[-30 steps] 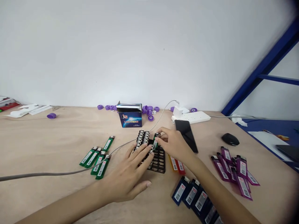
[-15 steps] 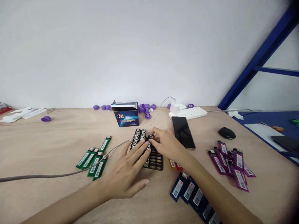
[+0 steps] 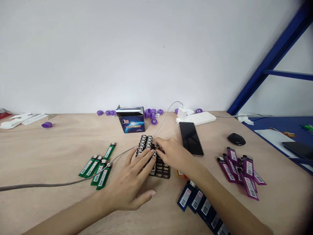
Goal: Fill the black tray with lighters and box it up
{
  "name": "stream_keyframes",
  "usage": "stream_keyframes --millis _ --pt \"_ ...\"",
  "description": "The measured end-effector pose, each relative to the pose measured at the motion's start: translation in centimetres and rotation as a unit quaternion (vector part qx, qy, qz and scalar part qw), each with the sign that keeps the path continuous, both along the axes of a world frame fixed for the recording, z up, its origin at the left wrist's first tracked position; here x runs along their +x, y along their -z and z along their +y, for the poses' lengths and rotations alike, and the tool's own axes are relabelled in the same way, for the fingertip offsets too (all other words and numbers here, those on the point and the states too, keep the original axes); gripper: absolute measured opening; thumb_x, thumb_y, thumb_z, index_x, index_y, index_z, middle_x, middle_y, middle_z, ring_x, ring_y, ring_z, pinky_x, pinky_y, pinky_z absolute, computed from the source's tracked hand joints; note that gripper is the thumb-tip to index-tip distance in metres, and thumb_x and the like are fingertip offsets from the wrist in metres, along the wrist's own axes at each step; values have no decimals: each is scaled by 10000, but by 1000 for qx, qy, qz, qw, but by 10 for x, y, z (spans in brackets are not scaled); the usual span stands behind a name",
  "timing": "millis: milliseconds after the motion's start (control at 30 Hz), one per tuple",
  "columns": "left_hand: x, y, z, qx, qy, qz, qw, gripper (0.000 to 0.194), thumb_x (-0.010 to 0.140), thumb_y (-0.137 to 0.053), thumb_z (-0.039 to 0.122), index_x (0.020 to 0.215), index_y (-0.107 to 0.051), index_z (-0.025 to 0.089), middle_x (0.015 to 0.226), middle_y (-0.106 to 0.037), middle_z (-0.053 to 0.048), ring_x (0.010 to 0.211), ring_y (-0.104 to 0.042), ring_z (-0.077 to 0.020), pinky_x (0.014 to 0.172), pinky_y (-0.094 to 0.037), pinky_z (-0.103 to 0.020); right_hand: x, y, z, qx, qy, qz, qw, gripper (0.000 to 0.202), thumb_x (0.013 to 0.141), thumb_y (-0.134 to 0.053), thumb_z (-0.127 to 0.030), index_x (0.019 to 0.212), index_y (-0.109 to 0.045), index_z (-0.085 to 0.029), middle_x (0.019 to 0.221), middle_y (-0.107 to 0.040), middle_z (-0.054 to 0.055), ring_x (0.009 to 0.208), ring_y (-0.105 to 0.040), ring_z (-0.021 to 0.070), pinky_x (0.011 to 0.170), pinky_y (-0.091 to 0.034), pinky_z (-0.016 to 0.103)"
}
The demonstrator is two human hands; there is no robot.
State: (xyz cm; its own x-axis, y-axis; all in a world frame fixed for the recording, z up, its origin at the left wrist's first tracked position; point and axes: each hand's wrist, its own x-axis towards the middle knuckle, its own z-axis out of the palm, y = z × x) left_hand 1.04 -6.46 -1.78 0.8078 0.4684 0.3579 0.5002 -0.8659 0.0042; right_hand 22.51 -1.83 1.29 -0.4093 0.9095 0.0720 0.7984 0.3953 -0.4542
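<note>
Lighter with a dark top and bright metal fitting [image 3: 156,146], its body hidden, sits at the right hand's fingertips over the far part of a black slotted plastic tray [image 3: 163,170]. Nearest on the pale wood-patterned table [image 3: 49,147], dark-blue plastic lighters with white labels [image 3: 196,200] lie in a slanting row by the right forearm, which partly covers an orange plastic lighter [image 3: 180,173]. The left hand [image 3: 130,184] lies spread, fingers slightly apart, tips on the packed metal-topped lighters [image 3: 146,141] in the tray. The right hand [image 3: 177,155] has its grip drawn together, thumb and forefinger on the dark-topped lighter. The step in hand looks like seating that lighter in a slot; its depth cannot be told. The next move seems to call for a straight press downward, the left hand steadying the neighbours.

Bare slots show along the tray's right side. Leftward, a grey cable [image 3: 49,185] crosses five green plastic lighters [image 3: 109,151], a likely snag; well to the right lies a pile of purple plastic lighters [image 3: 249,185]. Farther back, a black phone [image 3: 191,138] crowds the right hand, while a dark-blue printed carton [image 3: 133,125] bounds room behind the tray.
</note>
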Motion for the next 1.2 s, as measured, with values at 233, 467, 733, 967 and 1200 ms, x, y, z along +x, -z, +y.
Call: stream_keyframes --millis 233,467,733,967,1200 --pt "-1 1 1 -15 -3 1 1000 747 1012 -387 518 1586 -134 113 1579 -357 -199 1492 -263 -365 1204 -96 -614 -1 5 -3 -11 -55 -25 998 293 950 -430 -91 1174 -600 -173 892 -708 95 754 -671 202 646 -440 275" --pt "0 2 0 -14 -7 8 1000 744 1016 -378 520 1583 -133 107 1593 -324 -206 1496 -250 -367 1199 -103 -628 4 6 -2 -34 -83 -9 996 432 899 -398 -18 1247 -590 -188 1001 -727 97 887 -683 218 763 -492 300" --pt "-3 2 -7 -28 -14 3 1000 752 980 -468 451 1561 -170 78 1573 -324 -267 1498 -225 -398 1172 -173 -668 1 1 -3 -75 -83 23 993 507 841 -444 27 1288 -590 -164 973 -747 108 877 -708 219 777 -499 292" --pt "-49 24 -47 20 24 -54 998 614 932 -489 244 1481 -312 33 1442 -487 -297 1466 -295 -401 1140 -339 -607 8 -17 -10 22 -19 -51 998 403 916 -422 -80 1270 -602 -150 1060 -752 156 961 -718 274 831 -536 376" --pt "-100 27 -58 -45 -172 -22 984 506 949 -496 191 1448 -434 141 1532 -419 -206 1447 -347 -377 1146 -366 -581 6 -53 -52 224 -57 11 973 291 993 -412 -265 1205 -611 -248 1035 -776 75 859 -745 247 747 -581 367"
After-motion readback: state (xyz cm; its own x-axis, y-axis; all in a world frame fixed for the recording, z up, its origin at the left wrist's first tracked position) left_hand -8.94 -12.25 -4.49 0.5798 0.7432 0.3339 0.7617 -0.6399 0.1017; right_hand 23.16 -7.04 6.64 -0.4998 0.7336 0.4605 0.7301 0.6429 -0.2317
